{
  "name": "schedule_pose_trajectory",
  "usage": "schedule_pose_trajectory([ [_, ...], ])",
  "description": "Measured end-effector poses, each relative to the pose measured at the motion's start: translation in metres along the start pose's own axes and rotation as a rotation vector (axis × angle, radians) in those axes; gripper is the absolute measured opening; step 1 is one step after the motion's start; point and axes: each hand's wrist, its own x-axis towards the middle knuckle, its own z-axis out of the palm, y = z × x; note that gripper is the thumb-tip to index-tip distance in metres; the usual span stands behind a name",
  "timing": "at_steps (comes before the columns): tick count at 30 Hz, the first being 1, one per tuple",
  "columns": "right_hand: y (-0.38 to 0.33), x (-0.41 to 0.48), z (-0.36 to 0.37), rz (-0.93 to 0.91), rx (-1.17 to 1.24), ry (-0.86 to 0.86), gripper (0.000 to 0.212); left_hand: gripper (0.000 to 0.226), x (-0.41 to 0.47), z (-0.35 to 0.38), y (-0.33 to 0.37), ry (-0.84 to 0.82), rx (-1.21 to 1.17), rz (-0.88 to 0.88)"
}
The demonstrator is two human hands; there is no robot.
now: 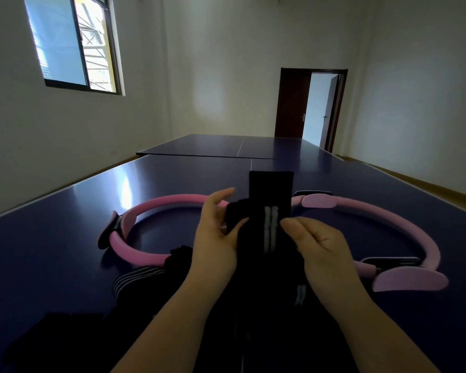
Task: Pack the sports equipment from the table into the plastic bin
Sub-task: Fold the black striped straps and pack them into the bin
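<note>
Both hands, the left hand (215,238) and right hand (318,246), grip a black striped band (271,211) upright between them above the table (65,211), a pink ring (151,230) lying just beyond each hand.

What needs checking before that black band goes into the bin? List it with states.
1. Left hand has a grip on the black band: ok.
2. Right hand pinches the band: ok.
3. Band fully folded: not ok, one end sticks up.
4. Plastic bin in sight: not ok, none shows in this view.
5. Pink ring on the table clear of the hands' path: cannot tell.
6. Other dark bands near the table edge packed: not ok.
</note>
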Motion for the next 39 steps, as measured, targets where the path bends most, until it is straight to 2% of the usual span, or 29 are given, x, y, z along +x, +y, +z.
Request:
schedule_pose_trajectory([
  [2,0.0,0.002,-0.002,0.052,-0.013,0.041,0.021,0.043,-0.003,0.003,0.001,-0.051,0.049,-0.046],
  [5,0.003,0.004,-0.004,0.076,-0.019,0.111,0.022,0.039,-0.004,0.004,0.001,-0.112,0.109,-0.027],
  [11,0.006,0.004,-0.002,0.076,-0.021,0.204,0.022,0.055,-0.007,0.002,0.007,-0.123,0.149,0.054],
  [14,0.008,0.008,-0.002,0.198,0.078,0.177,0.03,0.057,-0.008,0.001,0.01,-0.089,0.321,0.264],
  [16,0.006,0.008,0.0,0.252,0.166,0.155,0.054,0.051,-0.007,0.0,0.007,-0.039,0.457,0.479],
  [18,0.004,0.007,0.003,0.227,0.195,0.179,0.068,0.039,-0.006,-0.001,0.004,-0.033,0.518,0.584],
  [22,0.001,0.005,0.008,0.206,0.23,0.165,0.066,0.021,-0.011,-0.001,0.004,-0.107,0.558,0.727],
  [24,0.006,0.003,0.01,0.298,0.437,0.109,0.054,0.026,-0.016,0.004,0.002,-0.139,0.522,0.682],
  [26,0.008,0.0,0.011,0.349,0.658,0.063,0.045,0.022,-0.017,0.008,0.003,-0.115,0.535,0.726],
  [28,0.007,-0.001,0.011,0.306,0.668,0.066,0.037,0.026,-0.015,0.008,0.002,-0.044,0.483,0.8],
  [31,0.002,0.002,0.006,0.259,0.609,0.092,0.049,0.032,-0.008,0.005,0.001,-0.023,0.51,0.818],
  [34,0.002,0.004,0.0,0.235,0.542,0.152,0.057,0.052,-0.01,0.006,-0.002,-0.041,0.459,0.683],
  [35,0.002,0.005,-0.002,0.226,0.52,0.18,0.058,0.057,-0.011,0.006,-0.002,-0.043,0.379,0.551],
  [37,0.003,0.008,-0.006,0.226,0.503,0.237,0.056,0.056,-0.01,0.007,0.001,-0.077,0.11,0.18],
  [39,0.003,0.011,-0.01,0.23,0.531,0.239,0.053,0.037,-0.007,0.009,0.004,-0.135,-0.16,-0.144],
])
